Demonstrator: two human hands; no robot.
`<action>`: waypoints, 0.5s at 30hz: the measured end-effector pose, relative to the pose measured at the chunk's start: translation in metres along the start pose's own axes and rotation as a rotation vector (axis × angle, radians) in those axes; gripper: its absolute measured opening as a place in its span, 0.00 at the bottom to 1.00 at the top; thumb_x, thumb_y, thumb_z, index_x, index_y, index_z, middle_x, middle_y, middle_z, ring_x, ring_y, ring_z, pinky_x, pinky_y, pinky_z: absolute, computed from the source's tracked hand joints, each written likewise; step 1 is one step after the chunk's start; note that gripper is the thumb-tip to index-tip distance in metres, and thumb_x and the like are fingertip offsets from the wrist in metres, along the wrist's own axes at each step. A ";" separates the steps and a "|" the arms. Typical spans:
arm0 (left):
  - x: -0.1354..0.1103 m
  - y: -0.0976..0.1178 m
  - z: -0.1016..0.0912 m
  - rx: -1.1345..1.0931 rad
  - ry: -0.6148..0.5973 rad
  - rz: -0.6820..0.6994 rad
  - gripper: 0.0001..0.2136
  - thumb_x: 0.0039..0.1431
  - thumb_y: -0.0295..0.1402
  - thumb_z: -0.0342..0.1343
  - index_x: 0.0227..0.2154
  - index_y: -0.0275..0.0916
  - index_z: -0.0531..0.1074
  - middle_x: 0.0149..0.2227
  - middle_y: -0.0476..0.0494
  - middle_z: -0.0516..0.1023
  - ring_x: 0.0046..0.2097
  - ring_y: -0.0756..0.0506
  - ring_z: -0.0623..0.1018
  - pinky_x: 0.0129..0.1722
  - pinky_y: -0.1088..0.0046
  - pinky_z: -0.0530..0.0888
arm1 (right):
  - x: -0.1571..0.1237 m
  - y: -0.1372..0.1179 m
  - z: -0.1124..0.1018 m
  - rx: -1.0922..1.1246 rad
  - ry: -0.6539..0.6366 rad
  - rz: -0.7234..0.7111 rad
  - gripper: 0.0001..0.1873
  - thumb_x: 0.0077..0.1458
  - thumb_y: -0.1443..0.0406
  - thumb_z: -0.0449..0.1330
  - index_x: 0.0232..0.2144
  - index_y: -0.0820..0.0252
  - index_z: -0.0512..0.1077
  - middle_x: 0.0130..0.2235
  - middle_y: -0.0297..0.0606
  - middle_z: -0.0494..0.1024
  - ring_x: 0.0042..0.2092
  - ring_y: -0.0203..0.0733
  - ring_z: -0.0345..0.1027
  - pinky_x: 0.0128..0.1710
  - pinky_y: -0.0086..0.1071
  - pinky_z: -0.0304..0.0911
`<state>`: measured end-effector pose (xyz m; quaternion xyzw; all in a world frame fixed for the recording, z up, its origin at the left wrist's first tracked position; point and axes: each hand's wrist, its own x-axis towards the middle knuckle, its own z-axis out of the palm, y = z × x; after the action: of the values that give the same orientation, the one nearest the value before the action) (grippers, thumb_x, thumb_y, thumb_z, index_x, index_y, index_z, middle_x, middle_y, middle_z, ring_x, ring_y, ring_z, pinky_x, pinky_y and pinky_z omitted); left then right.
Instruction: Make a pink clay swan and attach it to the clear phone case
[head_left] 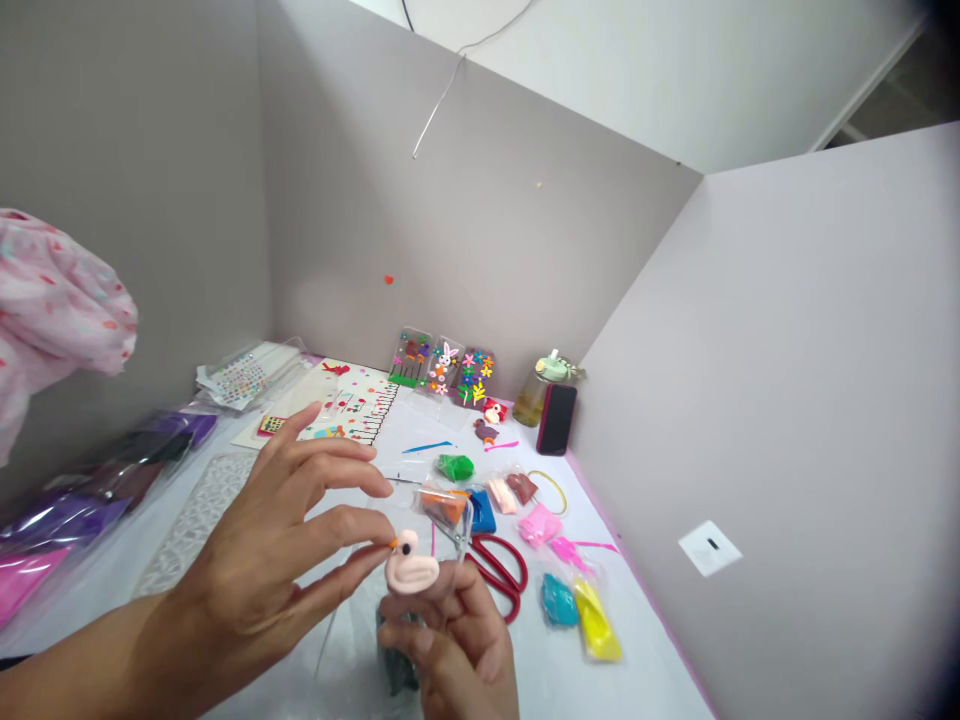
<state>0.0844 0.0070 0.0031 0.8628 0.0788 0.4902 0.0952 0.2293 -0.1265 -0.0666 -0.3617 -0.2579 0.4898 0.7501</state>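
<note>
A small pink clay swan point(411, 570) with a black eye and an orange beak is held up in front of me. My right hand point(450, 645) pinches it from below with its fingers closed around its base. My left hand point(277, 540) reaches in from the left. Its thumb and forefinger meet at the swan's orange beak, and the other fingers are spread above. A clear plastic sheet lies under both hands.
Bags of coloured clay point(480, 505), red scissors point(501, 568), yellow point(597, 620) and teal point(558, 598) clay lie on the white table. Decorated cases point(442, 368), a bottle point(541, 388) and a phone point(556, 420) stand by the back wall. Purple and pink packets point(67, 520) lie at left.
</note>
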 end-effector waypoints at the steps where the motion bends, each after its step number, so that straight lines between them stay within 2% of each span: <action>1: 0.000 0.000 0.000 -0.004 0.000 0.007 0.15 0.67 0.21 0.56 0.43 0.51 0.77 0.45 0.52 0.79 0.56 0.43 0.74 0.76 0.50 0.48 | 0.000 0.001 -0.001 -0.003 -0.013 -0.001 0.12 0.47 0.66 0.76 0.36 0.56 0.82 0.39 0.42 0.87 0.43 0.49 0.82 0.41 0.39 0.76; 5: 0.001 0.000 -0.002 -0.012 -0.025 0.022 0.14 0.67 0.21 0.56 0.44 0.51 0.77 0.46 0.51 0.78 0.57 0.44 0.73 0.76 0.50 0.47 | 0.000 0.001 -0.003 -0.005 0.033 -0.007 0.12 0.47 0.67 0.76 0.35 0.56 0.82 0.37 0.41 0.87 0.42 0.49 0.81 0.41 0.38 0.76; 9: 0.001 -0.002 -0.003 -0.001 -0.040 0.021 0.13 0.67 0.22 0.58 0.44 0.51 0.77 0.47 0.50 0.77 0.57 0.43 0.73 0.76 0.50 0.47 | 0.000 0.002 -0.005 -0.024 -0.011 -0.002 0.11 0.48 0.66 0.76 0.36 0.56 0.82 0.39 0.41 0.87 0.43 0.49 0.82 0.42 0.38 0.77; 15: 0.000 -0.002 -0.003 -0.009 -0.025 0.043 0.15 0.67 0.20 0.57 0.44 0.51 0.76 0.46 0.51 0.78 0.57 0.44 0.73 0.76 0.49 0.47 | 0.000 0.005 -0.007 -0.027 -0.007 -0.013 0.11 0.48 0.69 0.75 0.36 0.56 0.81 0.39 0.42 0.87 0.42 0.49 0.82 0.42 0.40 0.77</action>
<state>0.0822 0.0094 0.0040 0.8700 0.0569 0.4815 0.0894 0.2315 -0.1271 -0.0747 -0.3685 -0.2693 0.4826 0.7475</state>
